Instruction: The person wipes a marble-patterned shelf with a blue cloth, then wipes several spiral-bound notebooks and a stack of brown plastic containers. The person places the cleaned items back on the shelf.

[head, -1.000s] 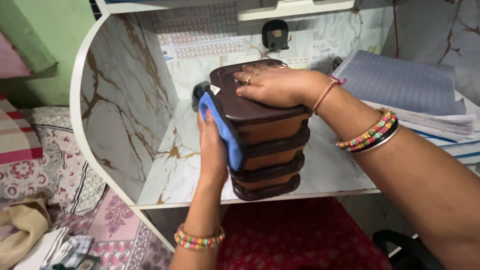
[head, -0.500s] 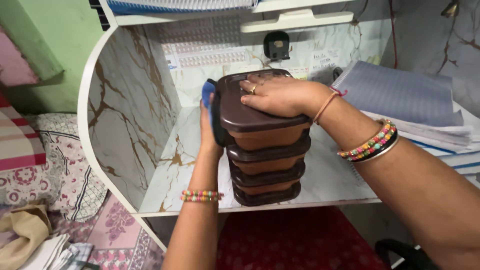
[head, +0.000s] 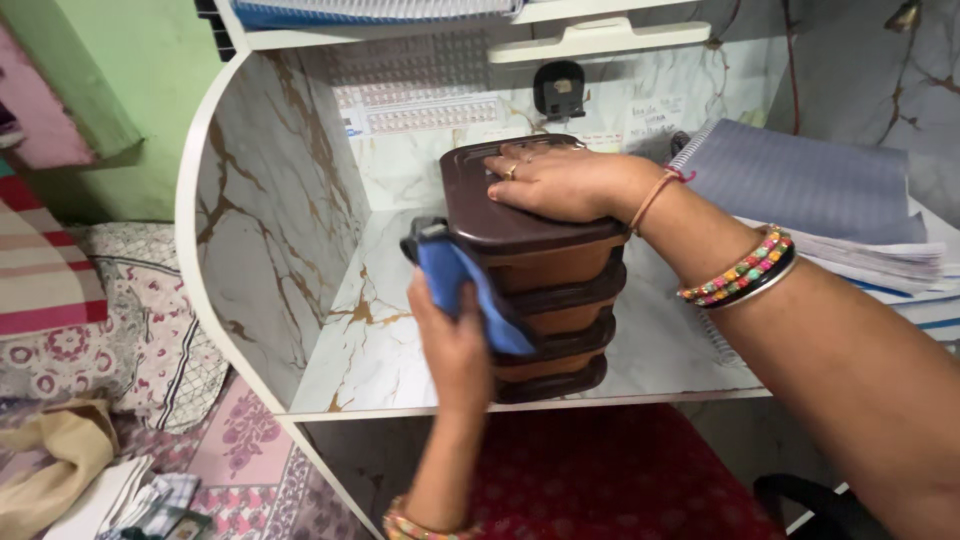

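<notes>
A stack of several brown lidded containers (head: 545,300) stands on a white marble-patterned shelf (head: 370,350). My right hand (head: 560,180) lies flat on the top lid and presses down on it. My left hand (head: 455,345) holds a blue cloth (head: 465,285) against the left side of the stack, about level with the upper two containers. Part of the cloth drapes down over the lower containers. Both wrists carry beaded bangles.
A marble-patterned side wall (head: 270,200) closes the shelf on the left. Notebooks and papers (head: 810,200) lie stacked at the right. A black holder (head: 560,88) hangs on the back wall. Below are a red cushion (head: 600,480) and patterned bedding (head: 120,350).
My left hand with the blue cloth has slid from behind the stack's upper left side forward and down along its side. My right hand has stayed on the lid.
</notes>
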